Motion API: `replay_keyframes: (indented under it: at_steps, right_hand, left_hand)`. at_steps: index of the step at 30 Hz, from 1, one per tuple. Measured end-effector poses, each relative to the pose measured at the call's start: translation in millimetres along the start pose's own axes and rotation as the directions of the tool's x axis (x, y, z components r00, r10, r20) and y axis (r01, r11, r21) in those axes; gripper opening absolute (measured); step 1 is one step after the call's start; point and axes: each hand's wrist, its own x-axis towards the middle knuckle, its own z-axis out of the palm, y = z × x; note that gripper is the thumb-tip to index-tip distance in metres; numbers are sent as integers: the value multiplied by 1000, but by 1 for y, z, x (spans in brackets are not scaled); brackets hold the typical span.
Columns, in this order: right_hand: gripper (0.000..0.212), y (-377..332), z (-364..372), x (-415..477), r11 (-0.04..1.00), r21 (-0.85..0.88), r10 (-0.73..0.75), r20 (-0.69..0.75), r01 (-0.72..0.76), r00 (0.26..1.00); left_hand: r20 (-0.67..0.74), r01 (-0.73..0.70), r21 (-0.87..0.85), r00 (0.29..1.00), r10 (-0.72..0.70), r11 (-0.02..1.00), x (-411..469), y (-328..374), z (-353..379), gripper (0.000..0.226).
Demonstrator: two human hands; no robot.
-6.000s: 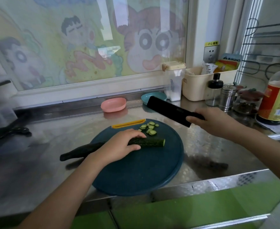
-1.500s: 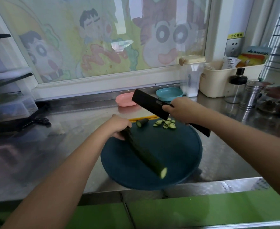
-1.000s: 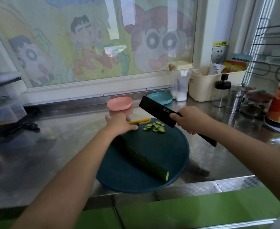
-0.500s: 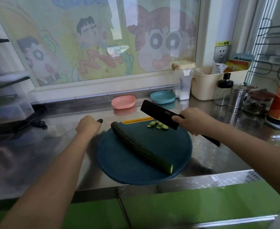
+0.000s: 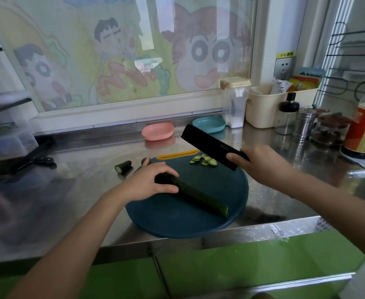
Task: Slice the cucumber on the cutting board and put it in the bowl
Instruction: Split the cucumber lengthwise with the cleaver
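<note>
Left hand (image 5: 149, 182) fingers wrap long dark-green cucumber (image 5: 201, 197) mid-frame, right hand (image 5: 263, 165) clamps black rectangular knife (image 5: 207, 144); cucumber likely stiff, slick, rolls, so grip near cut end.

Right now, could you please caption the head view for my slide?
Left hand grips cucumber on blue cutting board; right hand holds black knife raised.

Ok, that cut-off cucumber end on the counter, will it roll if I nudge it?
Probably a little: the cucumber end is a round stub lying sideways on the smooth steel counter. Its taper would likely curve its path. The pale cut face may be slippery.
</note>
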Motion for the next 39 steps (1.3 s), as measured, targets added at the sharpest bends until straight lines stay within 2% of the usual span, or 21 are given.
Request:
replay_keyframes:
  at_steps: [2, 4, 7, 9, 13, 16, 19, 26, 32, 39]
  right_hand:
    - [45, 0, -4, -2, 999, -3, -45, -13, 45, 999]
    - [42, 2, -8, -4, 990, -26, -139, -13, 139, 990]
    - [40, 12, -13, -6, 972, -43, -231, 4, 231, 973]
    - [38, 20, -15, -7, 970, -71, -230, 62, 234, 971]
    - [42, 34, -16, -12, 956, -168, -221, 122, 239, 968]
    - [49, 43, -15, -10, 947, -191, -242, 110, 259, 964]
    - [54, 46, -11, -6, 929, -210, -287, 116, 306, 951]
    - [46, 48, -3, -5, 918, -201, -318, 147, 343, 937]
    - [44, 49, 0, -6, 930, -165, -308, 140, 328, 941]
    - [42, 50, 3, -10, 931, -158, -312, 125, 329, 942]
  left_hand:
    - [-41, 8, -37, 999, -9, 999, 8, -5, 5, 55]
    - [-63, 18, -73, 998, -23, 997, 17, -5, 8, 50]
    - [-8, 42, -97, 999, -43, 994, 25, -4, 7, 52]
    - [5, 59, -95, 998, -59, 994, 27, -5, 6, 50]
    - [-17, 92, -148, 995, -95, 985, 28, -8, 9, 29]
    - [4, 101, -180, 995, -102, 978, 28, -6, 8, 32]
    - [5, 93, -188, 996, -93, 978, 28, -4, 6, 25]
    - [-7, 77, -160, 997, -79, 984, 31, -13, 7, 33]
    - [0, 75, -183, 997, -76, 980, 31, -8, 6, 24]
    - [-5, 77, -230, 997, -80, 970, 27, -5, 8, 28]
